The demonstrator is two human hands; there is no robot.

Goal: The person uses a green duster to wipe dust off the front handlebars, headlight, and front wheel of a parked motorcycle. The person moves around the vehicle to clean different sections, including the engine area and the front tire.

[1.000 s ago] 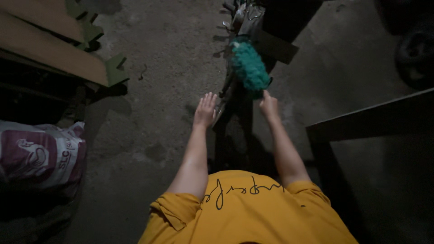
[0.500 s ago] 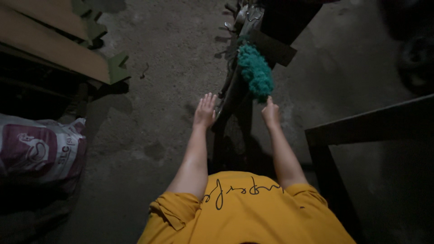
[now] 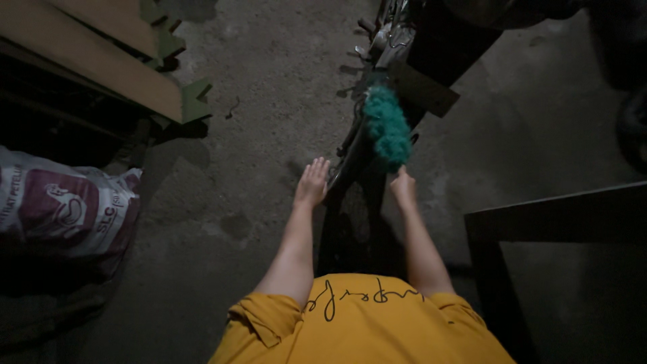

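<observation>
Head view looks straight down on a dim concrete floor (image 3: 269,101), with the person's yellow shirt (image 3: 364,327) filling the edge at 6 o'clock and both bare forearms stretching up toward 12 o'clock.

Right hand (image 3: 403,189) is clenched round the lower end of a teal fluffy duster (image 3: 387,128); the handle itself is hidden in the fist. The duster's head stands up from that hand toward 12 o'clock, a little past the middle of the picture, and lies against a dark metal frame (image 3: 350,162) that runs from 6 o'clock up to a cluster of shiny metal parts (image 3: 387,34) near 12 o'clock. What this frame belongs to is too dark to tell.

Left hand (image 3: 312,182) is released, fingers spread flat and pointing toward 12 o'clock. It sits just beside the frame's left edge, at 9 o'clock from the right hand; whether the palm actually touches the metal I cannot tell.

At 10 o'clock pale wooden planks (image 3: 87,61) lie slanted, with green notched pieces (image 3: 195,101) at their ends. At 9 o'clock a white and maroon printed sack (image 3: 64,212) lies on its side on the floor, well apart from the hands. At 4 o'clock the corner of a dark worktop (image 3: 559,222) juts in, near the right forearm but apart from it. A dark rounded shape at 3 o'clock is too shadowed to make out.
</observation>
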